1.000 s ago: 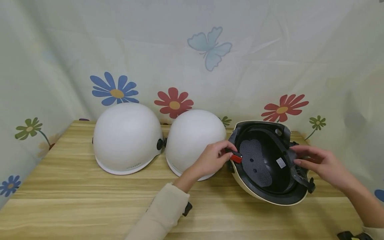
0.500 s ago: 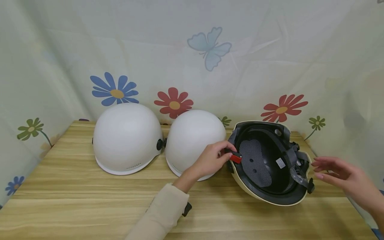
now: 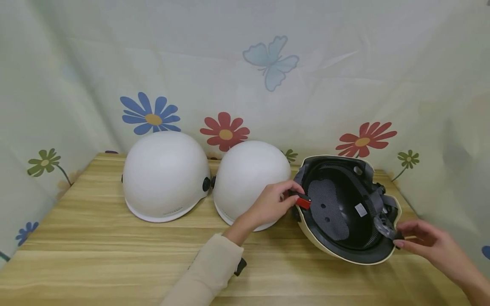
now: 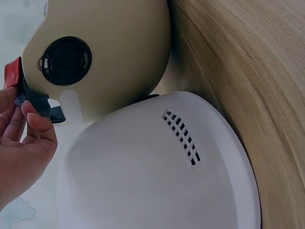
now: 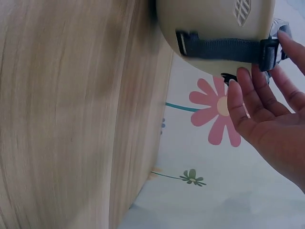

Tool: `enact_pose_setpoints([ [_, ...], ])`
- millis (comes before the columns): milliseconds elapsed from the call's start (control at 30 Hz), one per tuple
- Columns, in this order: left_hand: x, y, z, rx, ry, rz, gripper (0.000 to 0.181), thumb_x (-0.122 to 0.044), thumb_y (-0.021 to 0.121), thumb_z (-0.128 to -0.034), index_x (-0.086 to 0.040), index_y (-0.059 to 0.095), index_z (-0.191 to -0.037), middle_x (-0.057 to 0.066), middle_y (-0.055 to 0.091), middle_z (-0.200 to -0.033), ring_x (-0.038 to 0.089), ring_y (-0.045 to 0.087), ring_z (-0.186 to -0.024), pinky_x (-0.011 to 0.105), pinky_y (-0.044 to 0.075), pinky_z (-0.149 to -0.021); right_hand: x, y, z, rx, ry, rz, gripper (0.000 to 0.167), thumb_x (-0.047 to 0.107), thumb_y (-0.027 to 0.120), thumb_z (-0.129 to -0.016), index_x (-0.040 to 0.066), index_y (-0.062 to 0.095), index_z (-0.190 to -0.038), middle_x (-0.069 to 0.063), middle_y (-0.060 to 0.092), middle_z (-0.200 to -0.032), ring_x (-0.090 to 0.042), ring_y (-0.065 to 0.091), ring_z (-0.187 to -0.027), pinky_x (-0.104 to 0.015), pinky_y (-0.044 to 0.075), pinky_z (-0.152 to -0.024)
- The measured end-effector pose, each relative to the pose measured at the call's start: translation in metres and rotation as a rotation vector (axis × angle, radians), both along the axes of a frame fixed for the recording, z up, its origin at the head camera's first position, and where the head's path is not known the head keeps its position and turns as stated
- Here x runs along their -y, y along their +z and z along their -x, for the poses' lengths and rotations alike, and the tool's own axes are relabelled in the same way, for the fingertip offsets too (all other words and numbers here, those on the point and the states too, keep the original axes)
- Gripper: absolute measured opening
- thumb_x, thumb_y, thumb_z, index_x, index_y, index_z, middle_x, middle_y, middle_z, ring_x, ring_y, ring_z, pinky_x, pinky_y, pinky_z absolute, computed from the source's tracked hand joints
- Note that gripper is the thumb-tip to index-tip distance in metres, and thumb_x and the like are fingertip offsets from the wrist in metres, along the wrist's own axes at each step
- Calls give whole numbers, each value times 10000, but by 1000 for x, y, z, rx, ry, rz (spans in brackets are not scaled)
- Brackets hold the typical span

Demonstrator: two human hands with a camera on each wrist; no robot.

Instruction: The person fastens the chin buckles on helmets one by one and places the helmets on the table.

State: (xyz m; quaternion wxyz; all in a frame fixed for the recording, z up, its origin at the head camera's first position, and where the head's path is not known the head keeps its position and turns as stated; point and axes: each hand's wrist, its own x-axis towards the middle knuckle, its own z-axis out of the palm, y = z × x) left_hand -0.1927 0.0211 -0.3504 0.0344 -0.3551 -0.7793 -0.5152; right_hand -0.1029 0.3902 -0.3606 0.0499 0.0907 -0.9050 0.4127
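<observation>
A beige helmet [image 3: 327,229] lies upside down at the right of the table, its black lining facing up. At its left rim my left hand [image 3: 271,202] pinches a red and black buckle [image 3: 303,203] on the chin strap. The left wrist view shows the same hand on the strap beside the helmet's round black side knob [image 4: 67,60]. At the right rim my right hand [image 3: 432,244] pinches a black clip [image 5: 269,55] on a dark webbing strap [image 5: 219,49]. That strap runs across the outside of the shell in the right wrist view.
Two white helmets, one at the left [image 3: 164,174] and one in the middle [image 3: 249,178], stand dome up on the wooden table [image 3: 126,259]. The middle one stands close beside the beige helmet. A flower-printed curtain [image 3: 325,85] hangs behind the table.
My right hand has let go of the strap inside the helmet, drawn away to the right, then come back lower to the clip at the rim. My left hand keeps its hold.
</observation>
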Motion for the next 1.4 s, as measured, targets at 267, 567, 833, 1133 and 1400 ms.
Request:
enact_pose_setpoints([
  [267,-1,1,-1,2,3,-3,141,-27,567,-885,-61,623,-1009,1,511,-684,91,430,-563,187,366,-498,1,7,3,-17,-56,-4,155,2,620,-849,-36,576,-992,169,593,-898,-62,626,-734,-240,523,-593],
  [567,-1,5,0,15,-19,-24,146,-29,545,-892,-62,593,-1026,4,565,-790,89,459,-608,193,398,-533,12,33,12,-133,-40,-46,175,4,597,-866,-6,567,-1038,167,582,-904,-12,602,-730,-150,484,-593],
  [833,-1,21,-2,58,-15,-72,149,-33,538,-895,-59,598,-1029,21,588,-843,98,483,-625,191,410,-546,40,69,24,-268,33,-192,225,31,619,-858,24,583,-1080,127,583,-917,-30,586,-699,-146,451,-560],
  [1133,-6,29,-4,235,-70,-214,185,-4,541,-897,-38,578,-1075,77,582,-968,146,534,-579,236,474,-552,87,85,32,-318,301,-140,323,-117,655,-762,3,592,-1055,34,599,-874,-65,621,-695,-147,488,-597],
  [1400,-9,26,-6,260,-122,-233,174,-1,534,-902,-9,565,-1073,141,554,-862,169,508,-562,194,385,-471,108,79,40,-385,434,-119,403,-201,657,-693,-3,592,-1038,18,584,-933,-71,611,-723,-154,492,-597],
])
